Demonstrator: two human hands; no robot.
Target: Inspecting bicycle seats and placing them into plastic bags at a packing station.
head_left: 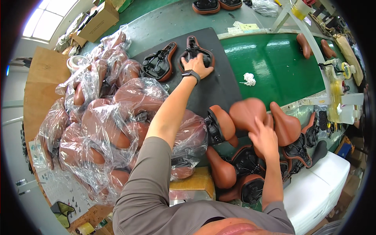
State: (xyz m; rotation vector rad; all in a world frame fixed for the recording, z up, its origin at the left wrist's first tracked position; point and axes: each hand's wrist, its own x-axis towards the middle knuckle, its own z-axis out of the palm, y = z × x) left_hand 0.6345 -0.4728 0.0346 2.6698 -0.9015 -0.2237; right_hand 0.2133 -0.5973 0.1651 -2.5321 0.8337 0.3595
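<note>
My left hand [198,65] lies with spread fingers on the black underside of an upturned brown bicycle saddle [192,42] on the dark mat [213,88]. Beside it, a second upturned saddle [157,64] rests on the same mat. At the right, my right hand [264,138] is closed at the lower edge of another brown saddle [247,113], which is smeared by motion. The fingertips are partly hard to make out there. Around that hand lie several loose saddles, among them one [286,125] with its brown top showing and one [221,166] nearer to me.
A large heap of saddles in clear plastic bags [98,125] fills the left. Past the mat runs a green surface [274,70] with a crumpled white scrap [249,79] and a metal frame [299,21]. A white foam box [317,188] stands at the near right, a yellow-taped carton [194,181] close to me.
</note>
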